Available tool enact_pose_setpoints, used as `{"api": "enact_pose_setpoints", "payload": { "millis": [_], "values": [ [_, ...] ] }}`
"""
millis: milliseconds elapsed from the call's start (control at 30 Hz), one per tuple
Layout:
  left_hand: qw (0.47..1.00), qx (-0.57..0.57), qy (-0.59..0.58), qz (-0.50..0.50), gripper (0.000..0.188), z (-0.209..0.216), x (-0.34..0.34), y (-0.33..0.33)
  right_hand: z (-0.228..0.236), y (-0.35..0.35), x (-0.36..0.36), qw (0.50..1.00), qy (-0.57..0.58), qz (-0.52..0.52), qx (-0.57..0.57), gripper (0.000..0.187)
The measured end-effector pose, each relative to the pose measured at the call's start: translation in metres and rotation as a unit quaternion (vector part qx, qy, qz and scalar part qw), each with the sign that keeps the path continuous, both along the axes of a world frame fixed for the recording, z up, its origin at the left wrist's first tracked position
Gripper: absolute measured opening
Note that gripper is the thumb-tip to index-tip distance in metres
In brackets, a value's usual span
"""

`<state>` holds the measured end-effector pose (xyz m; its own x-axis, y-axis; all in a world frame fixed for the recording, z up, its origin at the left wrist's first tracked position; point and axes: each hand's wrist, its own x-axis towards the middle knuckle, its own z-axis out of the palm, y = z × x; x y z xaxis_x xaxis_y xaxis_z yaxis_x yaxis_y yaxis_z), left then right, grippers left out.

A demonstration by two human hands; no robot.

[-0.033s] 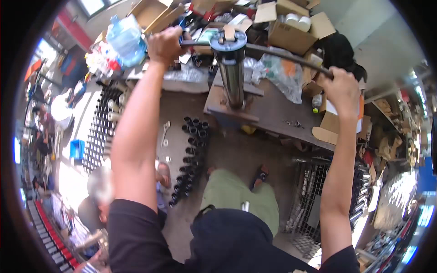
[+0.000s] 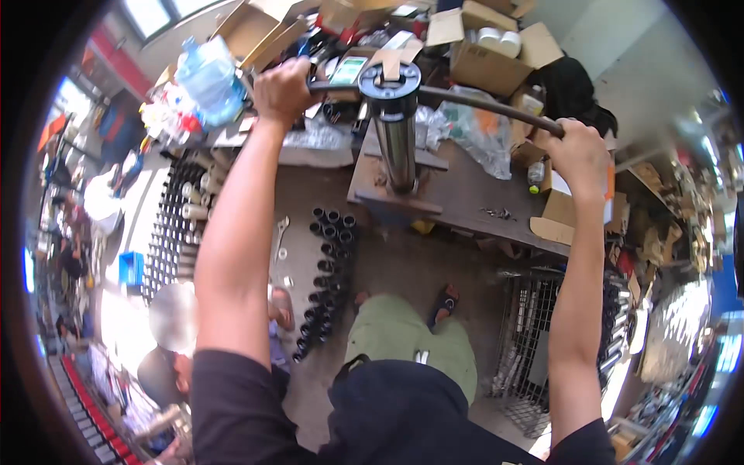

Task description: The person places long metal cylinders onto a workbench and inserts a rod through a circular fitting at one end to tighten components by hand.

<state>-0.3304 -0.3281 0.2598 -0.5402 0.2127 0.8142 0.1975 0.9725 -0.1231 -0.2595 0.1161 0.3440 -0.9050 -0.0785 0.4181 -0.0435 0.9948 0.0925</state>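
An upright shiny metal cylinder (image 2: 397,147) stands at the edge of the workbench (image 2: 480,194), its lower end among flat metal plates. Its black collar is topped by a grey round cap (image 2: 370,84) with holes, and a tan piece (image 2: 391,65) lies across it. A long dark bar (image 2: 484,102) runs out from both sides of the collar; how it joins there is hidden. My left hand (image 2: 284,91) is closed round the bar's left end. Farther from the cylinder, my right hand (image 2: 580,155) grips the right end. Both arms are stretched forward.
Cardboard boxes (image 2: 492,66), plastic bags (image 2: 477,139) and a large blue water bottle (image 2: 208,81) crowd the bench. Several black tubes (image 2: 329,252) stand on the floor below, beside a wrench (image 2: 281,232). A wire basket (image 2: 527,349) is at right; another person (image 2: 167,368) is low at left.
The view has shifted slightly, so the cylinder and bench sit a little lower in the picture. Both hands keep their hold on the bar.
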Motion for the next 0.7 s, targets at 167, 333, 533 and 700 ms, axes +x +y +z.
{"api": "enact_pose_setpoints", "payload": {
  "millis": [167,333,533,700],
  "values": [
    [0.996,0.054,-0.037,-0.056,0.027,-0.006,-0.003,0.014,0.005,0.004,-0.002,0.993,-0.026,-0.085,0.077,0.029],
    [0.991,0.088,-0.047,-0.091,0.025,-0.008,-0.004,0.013,-0.009,0.007,-0.005,0.995,0.067,-0.061,0.031,0.029],
    [0.995,0.033,-0.035,-0.087,0.029,-0.023,-0.028,0.003,-0.003,-0.011,0.019,0.985,0.036,-0.165,0.02,0.022],
    [0.981,0.022,-0.002,-0.194,0.033,-0.018,-0.06,-0.004,-0.011,-0.054,0.093,0.977,0.023,-0.213,-0.002,0.026]
  ]
}}
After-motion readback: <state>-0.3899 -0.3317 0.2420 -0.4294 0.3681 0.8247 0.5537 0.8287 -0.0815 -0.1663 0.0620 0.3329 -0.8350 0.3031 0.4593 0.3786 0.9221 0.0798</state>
